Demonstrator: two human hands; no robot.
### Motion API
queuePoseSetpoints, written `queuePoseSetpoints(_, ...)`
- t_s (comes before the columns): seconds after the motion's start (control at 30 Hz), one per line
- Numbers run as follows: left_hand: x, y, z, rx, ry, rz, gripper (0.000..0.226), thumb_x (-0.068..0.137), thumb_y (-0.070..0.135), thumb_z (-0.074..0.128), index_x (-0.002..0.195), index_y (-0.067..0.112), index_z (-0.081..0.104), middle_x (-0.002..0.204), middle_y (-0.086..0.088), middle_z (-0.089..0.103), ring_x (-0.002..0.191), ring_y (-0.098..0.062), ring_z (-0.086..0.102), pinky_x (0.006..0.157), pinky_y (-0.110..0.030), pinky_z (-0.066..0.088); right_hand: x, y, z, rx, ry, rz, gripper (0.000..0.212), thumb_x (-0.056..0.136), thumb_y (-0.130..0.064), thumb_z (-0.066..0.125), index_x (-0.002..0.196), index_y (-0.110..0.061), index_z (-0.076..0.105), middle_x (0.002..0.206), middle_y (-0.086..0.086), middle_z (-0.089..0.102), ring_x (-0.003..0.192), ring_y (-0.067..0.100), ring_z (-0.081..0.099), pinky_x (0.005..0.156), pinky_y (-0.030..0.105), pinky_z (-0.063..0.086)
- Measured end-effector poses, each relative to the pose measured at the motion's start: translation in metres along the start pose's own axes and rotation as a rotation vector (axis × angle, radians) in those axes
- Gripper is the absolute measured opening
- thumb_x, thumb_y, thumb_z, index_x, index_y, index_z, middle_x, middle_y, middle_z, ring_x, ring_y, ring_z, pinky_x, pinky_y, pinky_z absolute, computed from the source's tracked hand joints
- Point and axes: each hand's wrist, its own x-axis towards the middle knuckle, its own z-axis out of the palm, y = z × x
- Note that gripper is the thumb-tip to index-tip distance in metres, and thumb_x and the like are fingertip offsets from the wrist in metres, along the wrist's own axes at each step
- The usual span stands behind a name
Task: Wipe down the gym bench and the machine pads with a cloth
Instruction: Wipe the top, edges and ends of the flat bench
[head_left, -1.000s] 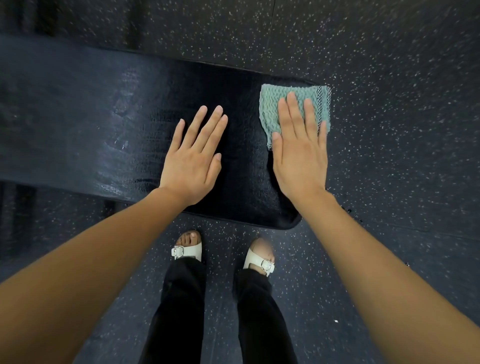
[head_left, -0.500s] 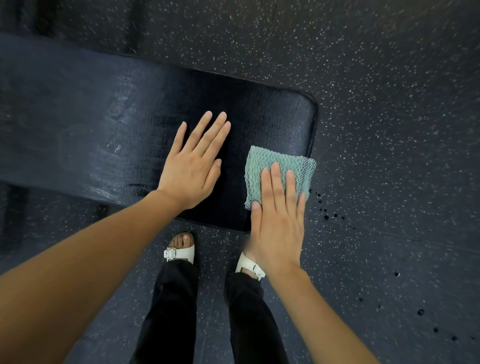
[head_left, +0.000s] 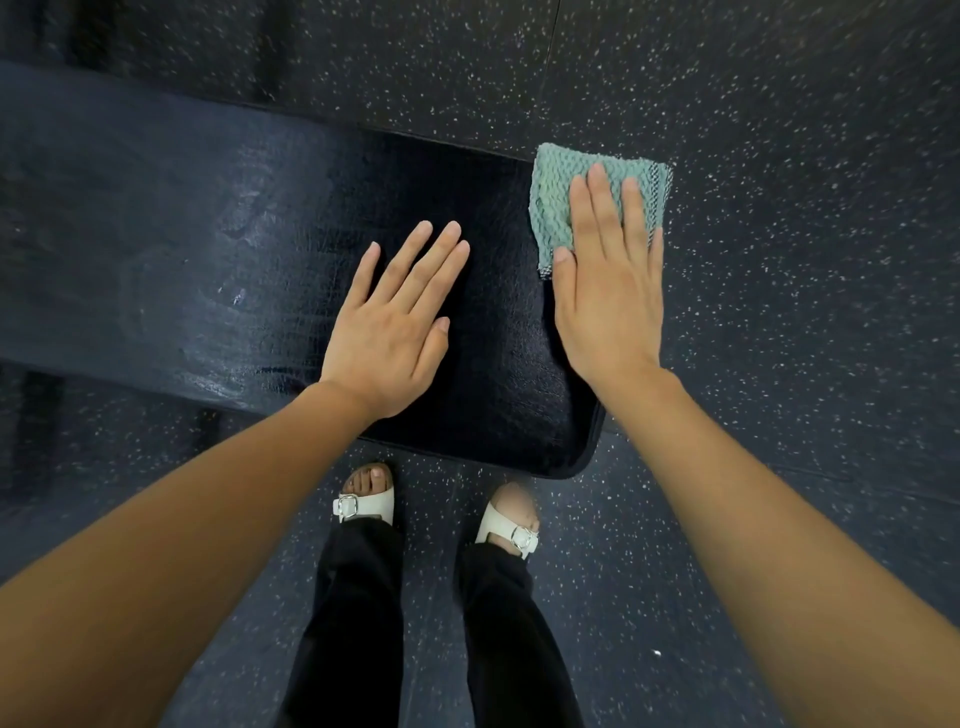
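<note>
right hand (head_left: 610, 306) flat, fingers straight, pressing teal cloth (head_left: 556, 202) at bench pad (head_left: 493, 389) far corner | left hand (head_left: 392, 332) flat on pad, fingers slightly spread

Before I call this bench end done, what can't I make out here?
Far right corner of the bench, head view: covered by the cloth and right hand.
Left stretch of the bench, head view: blurred, cut off by the left edge.
Surface under the left hand, head view: hidden by the palm.

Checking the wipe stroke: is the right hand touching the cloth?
Touching. The head view shows the right hand lying flat on the green cloth, fingers straight across it.
</note>
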Motion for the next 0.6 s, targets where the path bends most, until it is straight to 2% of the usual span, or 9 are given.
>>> queuePoseSetpoints(0.23, 0.000, 0.000, 0.001, -0.005, -0.008, -0.005, 0.062, 0.100, 0.027, 0.025, 0.159, 0.014, 0.015, 0.167, 0.000, 0.010, 0.154, -0.020, 0.005, 0.124, -0.049, 0.005, -0.058, -0.005, 0.009, 0.023, -0.012, 0.018, 0.057, 0.104, -0.028, 0.022, 0.159, -0.018, 0.012, 0.167, -0.002, 0.007, 0.154, 0.021, -0.002, 0.125, 0.045, 0.007)
queuePoseSetpoints(0.33, 0.000, 0.000, 0.001, -0.015, -0.005, -0.002, 0.061, 0.100, 0.027, 0.024, 0.159, 0.014, 0.015, 0.167, 0.000, 0.010, 0.154, -0.019, 0.004, 0.125, -0.048, 0.003, -0.097, -0.009, 0.013, 0.020, -0.042, 0.012, 0.057, 0.104, -0.028, 0.021, 0.159, -0.017, 0.012, 0.167, -0.002, 0.007, 0.154, 0.020, -0.003, 0.124, 0.049, 0.013)
queuePoseSetpoints(0.37, 0.000, 0.000, 0.001, -0.019, -0.002, 0.000, 0.061, 0.100, 0.028, 0.024, 0.159, 0.014, 0.016, 0.167, 0.000, 0.010, 0.154, -0.019, 0.004, 0.124, -0.047, 0.003, -0.108, -0.011, 0.015, 0.006, -0.048, 0.020, 0.057, 0.104, -0.029, 0.020, 0.159, -0.017, 0.012, 0.167, -0.002, 0.006, 0.154, 0.020, -0.004, 0.124, 0.051, 0.012)
queuePoseSetpoints(0.5, 0.001, -0.001, 0.001, -0.022, 0.001, 0.007, 0.061, 0.100, 0.028, 0.024, 0.159, 0.014, 0.017, 0.167, 0.000, 0.011, 0.154, -0.020, 0.005, 0.124, -0.048, 0.004, -0.110, -0.020, 0.017, -0.066, -0.012, 0.049, 0.059, 0.103, -0.037, 0.019, 0.158, -0.016, 0.016, 0.166, -0.001, 0.009, 0.154, 0.021, 0.001, 0.121, 0.051, -0.006)
queuePoseSetpoints(0.6, 0.000, -0.002, 0.001, -0.032, -0.003, 0.010, 0.061, 0.101, 0.028, 0.024, 0.159, 0.014, 0.016, 0.167, -0.001, 0.010, 0.154, -0.020, 0.005, 0.124, -0.047, 0.003, -0.081, -0.018, 0.016, -0.099, 0.005, 0.017, 0.062, 0.103, -0.040, 0.021, 0.158, -0.013, 0.017, 0.166, 0.003, 0.012, 0.153, 0.024, 0.005, 0.121, 0.049, -0.004)
